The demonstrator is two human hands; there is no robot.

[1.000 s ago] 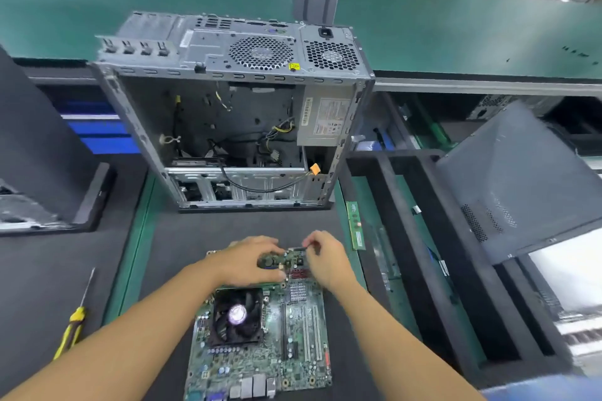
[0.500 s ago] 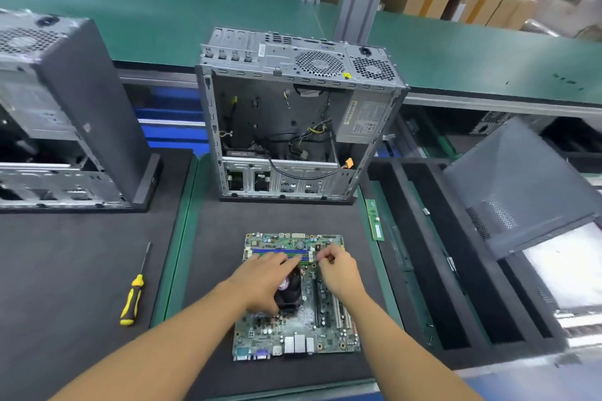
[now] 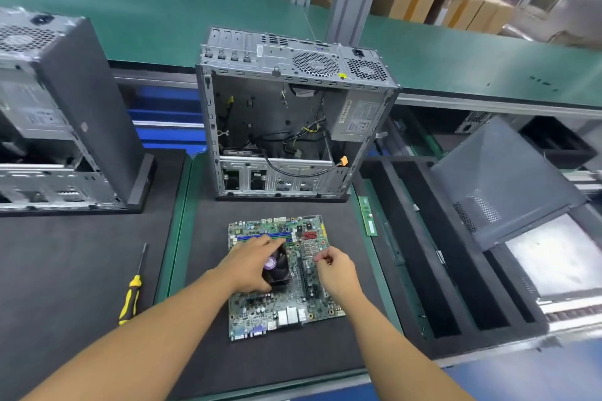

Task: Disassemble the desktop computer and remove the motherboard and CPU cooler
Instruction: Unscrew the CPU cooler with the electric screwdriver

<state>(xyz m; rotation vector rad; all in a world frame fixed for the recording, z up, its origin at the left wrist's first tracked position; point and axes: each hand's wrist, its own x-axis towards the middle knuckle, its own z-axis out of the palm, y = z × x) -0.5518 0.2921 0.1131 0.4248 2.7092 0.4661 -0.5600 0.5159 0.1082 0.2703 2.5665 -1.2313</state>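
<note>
Mobo (image 3: 286, 312) is already out of the case (image 3: 293, 58) and lies flat on the dark foam mat (image 3: 208, 361), lower centre of frame, port side nearest the camera. Probably put there so the soft pad spares the solder side and both hands can work from above.

CPU cooler (image 3: 277, 273) sits on the board, not yet off. L hand (image 3: 252, 265) lies across its top, fingers mostly straight and reaching toward the blue RAM slots (image 3: 280, 235), thumb by the cooler's near edge. Reads as bracing the board and cooler, not a clenched hold.

R hand (image 3: 335, 270) hovers over the board's right half, fingers curled, thumb and forefinger tips together. Can't tell if anything small is pinched there.

Case stands open at mid frame, cables hanging loose inside, board bay bare. A green RAM stick (image 3: 368, 216) lies on the strip just right of the mat. The side panel (image 3: 498, 179) leans at the right edge. The yellow-handled screwdriver (image 3: 130, 299) lies at lower left, well apart from both hands, so I'd guess the next step needs no tool, or it gets fetched.

Writing:
- PSU label (image 3: 356, 115) has print, too small to read.
- Fan-hub sticker (image 3: 271, 262) is shiny purple, illegible.
- No brand is legible anywhere.
</note>
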